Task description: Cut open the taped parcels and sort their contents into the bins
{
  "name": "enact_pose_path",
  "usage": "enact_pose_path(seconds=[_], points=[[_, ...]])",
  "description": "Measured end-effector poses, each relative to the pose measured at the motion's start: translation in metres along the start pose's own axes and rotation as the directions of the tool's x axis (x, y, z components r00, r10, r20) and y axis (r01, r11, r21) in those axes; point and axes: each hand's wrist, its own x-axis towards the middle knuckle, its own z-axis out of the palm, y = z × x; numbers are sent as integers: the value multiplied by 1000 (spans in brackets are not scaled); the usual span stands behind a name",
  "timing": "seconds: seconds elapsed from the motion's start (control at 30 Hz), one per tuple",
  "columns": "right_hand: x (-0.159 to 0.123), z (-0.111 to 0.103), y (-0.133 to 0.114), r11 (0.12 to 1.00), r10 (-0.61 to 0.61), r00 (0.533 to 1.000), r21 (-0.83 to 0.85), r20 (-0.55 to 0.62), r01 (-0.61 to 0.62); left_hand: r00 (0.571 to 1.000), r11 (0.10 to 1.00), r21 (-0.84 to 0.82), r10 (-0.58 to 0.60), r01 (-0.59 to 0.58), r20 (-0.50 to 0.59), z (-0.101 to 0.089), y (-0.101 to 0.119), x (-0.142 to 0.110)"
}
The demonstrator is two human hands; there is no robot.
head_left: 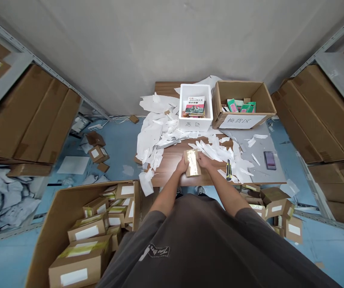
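Observation:
A small flat brown parcel (pixel 192 163) with shiny tape along its top lies on the wooden table (pixel 172 162), held between both hands. My left hand (pixel 182 165) grips its left edge and my right hand (pixel 204 160) grips its right edge, fingers curled round it. A box cutter (pixel 228 169) with a yellow and black handle lies on the table just right of my right hand. Scraps of white paper (pixel 220 151) are strewn around the parcel.
A white bin (pixel 196 120) with books and an open carton (pixel 244 105) with a paper label stand at the table's back. A dark phone (pixel 269 159) lies at the right. A big carton (pixel 60 216) of small parcels sits at the lower left, more parcels (pixel 280 210) at the right. Shelves flank both sides.

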Motion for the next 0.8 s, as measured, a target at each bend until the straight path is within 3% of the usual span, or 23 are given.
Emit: enact_pose_path(seconds=[0.07,0.13,0.2,0.27,0.33,0.43,0.53,0.6,0.7,0.8], points=[[-9,7,13,999,-31,999,-11,8,31,999,1000,23,21,-20,-40,4,-12,-5],[-28,15,32,996,-85,996,-21,18,86,993,993,48,112,-110,-39,9,-28,-18],[-50,27,52,985,-172,980,-12,104,174,978,979,55,193,-197,82,16,-44,-35],[-69,40,66,978,-206,964,6,171,208,965,978,60,188,-202,185,25,-54,-50],[-79,49,70,980,-196,968,17,155,196,976,987,69,132,-146,172,32,-55,-60],[-76,43,57,975,-222,974,36,36,221,996,995,55,86,-87,24,26,-44,-59],[-55,18,30,970,-237,969,33,-73,240,984,994,-7,109,-111,-144,6,-26,-43],[-36,1,9,985,-171,981,0,-92,172,970,993,-43,94,-107,-224,-4,-14,-30],[-14,-11,-13,997,-69,995,-35,-65,67,981,999,-42,12,-20,-192,-8,-2,-16],[-13,-12,-13,999,-30,997,-32,-74,28,981,1000,13,10,-8,-195,-8,-1,-20]])
